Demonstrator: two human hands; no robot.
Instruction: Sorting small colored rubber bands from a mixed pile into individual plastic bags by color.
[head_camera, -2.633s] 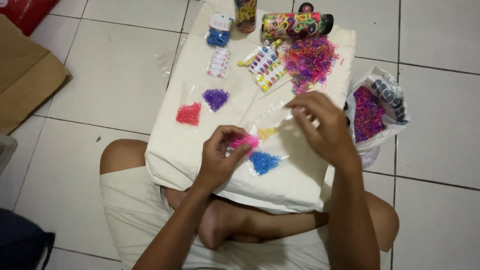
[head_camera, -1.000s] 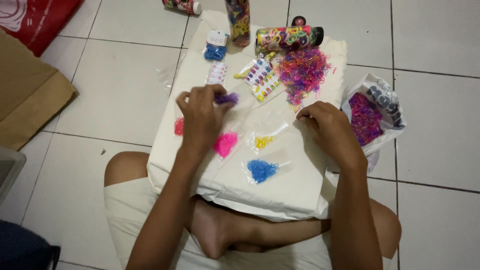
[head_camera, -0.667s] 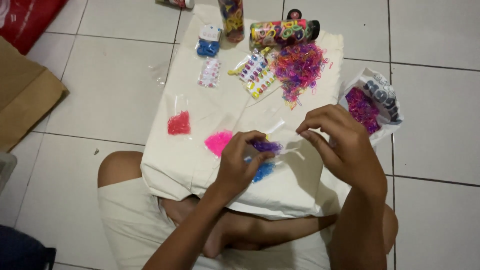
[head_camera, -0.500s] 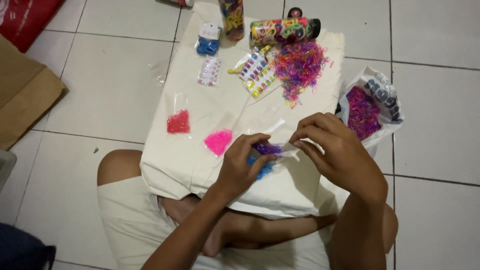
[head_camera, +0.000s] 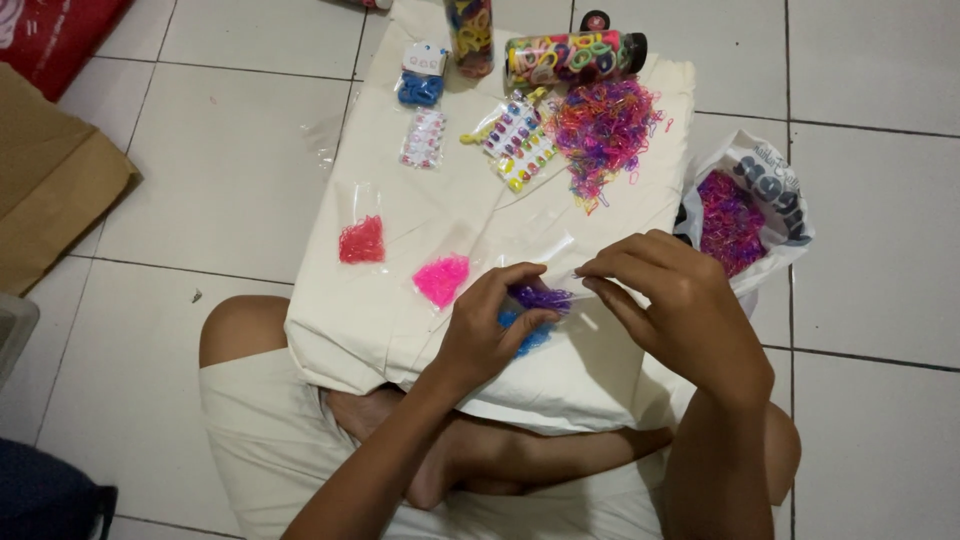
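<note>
Purple rubber bands (head_camera: 540, 297) in a small clear packet sit pinched between both hands, held just above the cream cloth-covered cushion (head_camera: 380, 330) on the person's lap.

At the far left, a brown cardboard sheet (head_camera: 50, 190) lies on the white tiled floor (head_camera: 220, 170), with a red bag (head_camera: 50, 30) at the top corner. On the cushion's left part rests a packet of red bands (head_camera: 361, 240), and near it toward the middle a packet of bright pink bands (head_camera: 441, 279). Farther up lie a carded set of blue hair ties (head_camera: 421, 78) and a small clear packet with pale pink pieces (head_camera: 424, 138).

The left hand (head_camera: 487, 325) has thumb and fingers curled closed on the purple packet's lower edge; a packet of blue bands (head_camera: 528, 338) lies partly hidden beneath it. The right hand (head_camera: 675, 305) nips the packet's clear top edge between thumb and forefinger, its other fingers loosely bent.

Beyond the hands lie a card of coloured clips (head_camera: 520, 140), a loose heap of pink, purple and orange bands (head_camera: 605, 125), and a lying tube of mixed hair ties (head_camera: 572, 55) beside an upright one (head_camera: 471, 32). At the right, a white plastic bag (head_camera: 775, 190) on the floor holds more purple and pink bands.
</note>
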